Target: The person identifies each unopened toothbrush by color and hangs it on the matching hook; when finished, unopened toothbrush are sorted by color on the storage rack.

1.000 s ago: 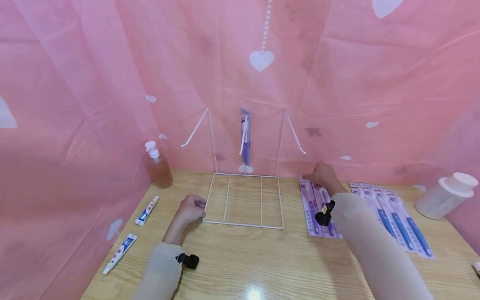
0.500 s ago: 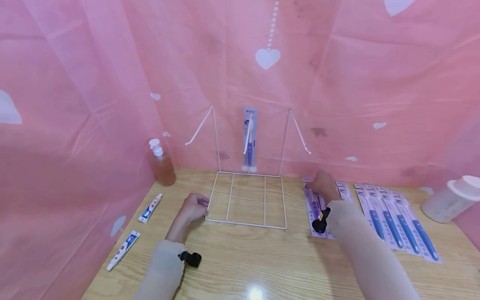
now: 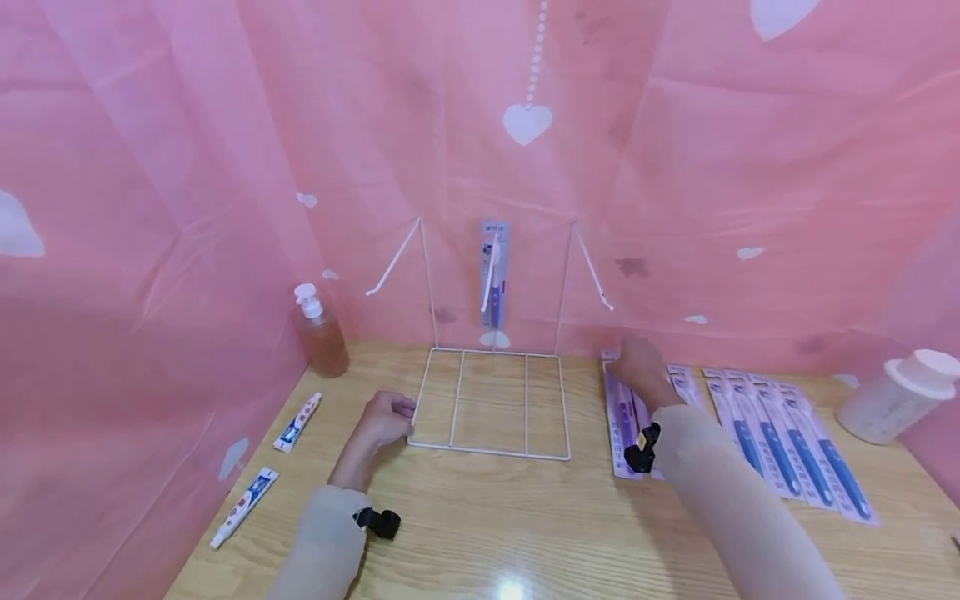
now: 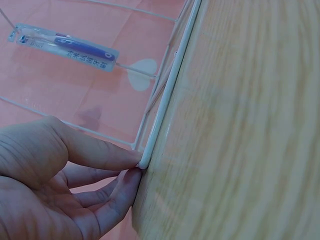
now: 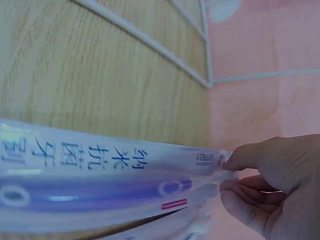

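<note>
My left hand (image 3: 384, 418) pinches the near-left corner of the white wire rack (image 3: 489, 452) between thumb and fingers; the left wrist view shows the fingertips right at the rod's end. One packaged toothbrush (image 3: 496, 304) hangs on the rack's middle hook. At the right, my right hand (image 3: 641, 368) pinches the head end of the leftmost purple packaged toothbrush (image 5: 100, 195) between thumb and fingers. A dark gap shows between that pack and the pack beside it in the right wrist view. My right hand and sleeve partly hide the other purple packs.
Several blue packaged toothbrushes (image 3: 806, 450) lie in a row farther right, near a white bottle (image 3: 892, 396). A pump bottle (image 3: 324, 342) stands back left, with two toothpaste tubes (image 3: 297, 422) along the left edge. Two bare side hooks (image 3: 393, 257) stick out from the rack. A pink curtain (image 3: 675, 167) hangs behind.
My right hand has shifted left over the purple packs and now pinches the top of the leftmost one. My left hand stays at the rack corner. The head view has moved slightly.
</note>
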The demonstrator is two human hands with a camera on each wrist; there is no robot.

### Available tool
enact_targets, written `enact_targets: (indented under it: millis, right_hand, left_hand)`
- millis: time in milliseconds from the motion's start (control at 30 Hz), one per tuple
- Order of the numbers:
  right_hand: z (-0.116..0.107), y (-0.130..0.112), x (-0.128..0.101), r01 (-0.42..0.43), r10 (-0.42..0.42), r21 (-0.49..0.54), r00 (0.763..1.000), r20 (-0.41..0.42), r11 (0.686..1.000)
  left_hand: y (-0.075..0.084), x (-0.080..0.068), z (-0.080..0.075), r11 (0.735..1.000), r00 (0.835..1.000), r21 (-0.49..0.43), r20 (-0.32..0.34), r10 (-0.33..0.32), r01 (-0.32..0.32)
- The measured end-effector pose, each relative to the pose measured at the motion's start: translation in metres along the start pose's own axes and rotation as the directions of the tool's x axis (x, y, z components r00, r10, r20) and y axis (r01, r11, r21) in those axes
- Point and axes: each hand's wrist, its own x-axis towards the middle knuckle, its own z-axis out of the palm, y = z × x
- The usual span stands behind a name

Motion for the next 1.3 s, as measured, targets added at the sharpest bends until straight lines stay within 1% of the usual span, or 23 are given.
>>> enact_targets:
  millis: [167, 300, 367, 467, 567, 667, 733, 800, 867, 967, 1033, 1133, 1267, 1300]
  right_hand:
    - [-0.013, -0.020, -0.003, 0.075, -0.075, -0.009, 0.995, -0.066, 0.997]
    - [-0.024, -0.042, -0.011, 0.149, -0.150, -0.020, 0.981, -0.127, 0.989]
    - [-0.027, -0.053, -0.018, 0.182, -0.183, -0.024, 0.971, -0.155, 0.983]
    - [-0.031, -0.071, -0.031, 0.257, -0.258, -0.035, 0.940, -0.224, 0.966]
    - [-0.034, -0.088, -0.046, 0.337, -0.338, -0.058, 0.888, -0.311, 0.940]
    - [-0.036, -0.103, -0.061, 0.411, -0.412, -0.090, 0.826, -0.385, 0.907]
    - [-0.037, -0.113, -0.069, 0.464, -0.459, -0.096, 0.784, -0.418, 0.880]
    - [-0.039, -0.122, -0.077, 0.508, -0.493, -0.092, 0.751, -0.440, 0.856]
    - [-0.042, -0.129, -0.084, 0.539, -0.510, -0.077, 0.729, -0.457, 0.839]
    - [-0.044, -0.139, -0.092, 0.568, -0.519, -0.053, 0.705, -0.483, 0.821]
    - [-0.046, -0.144, -0.097, 0.589, -0.526, -0.042, 0.685, -0.504, 0.807]
    - [-0.049, -0.153, -0.105, 0.629, -0.542, -0.028, 0.645, -0.539, 0.777]
    - [-0.055, -0.168, -0.116, 0.683, -0.570, -0.038, 0.576, -0.585, 0.729]
    - [-0.057, -0.173, -0.119, 0.693, -0.577, -0.040, 0.565, -0.590, 0.720]
  left_hand:
    - [-0.004, 0.000, -0.002, 1.000, 1.000, -0.018, -0.004, 0.003, -0.003]
    - [-0.005, 0.000, -0.003, 1.000, 1.000, -0.016, -0.005, 0.000, 0.000]
    - [-0.006, 0.001, -0.004, 1.000, 1.000, -0.012, -0.008, 0.003, -0.003]
    - [-0.006, 0.001, -0.005, 1.000, 1.000, -0.005, -0.015, 0.003, -0.004]
    - [-0.007, 0.002, -0.005, 1.000, 1.000, -0.004, -0.018, 0.006, -0.007]
    - [-0.007, 0.003, -0.006, 1.000, 1.000, -0.009, -0.017, 0.005, -0.005]
    - [-0.007, 0.003, -0.007, 1.000, 1.000, -0.013, -0.016, 0.004, -0.005]
    - [-0.008, 0.003, -0.007, 1.000, 1.000, -0.013, -0.019, 0.012, -0.012]
    - [-0.008, 0.003, -0.007, 1.000, 1.000, -0.013, -0.020, 0.019, -0.020]
    - [-0.008, 0.004, -0.007, 1.000, 0.999, -0.013, -0.022, 0.028, -0.028]
    - [-0.008, 0.003, -0.008, 1.000, 0.999, -0.015, -0.021, 0.027, -0.028]
    - [-0.008, 0.003, -0.007, 0.999, 0.999, -0.015, -0.019, 0.033, -0.033]
    - [-0.011, 0.004, -0.007, 0.999, 0.999, -0.005, -0.020, 0.047, -0.047]
    - [-0.011, 0.004, -0.007, 0.999, 0.999, -0.002, -0.021, 0.048, -0.048]
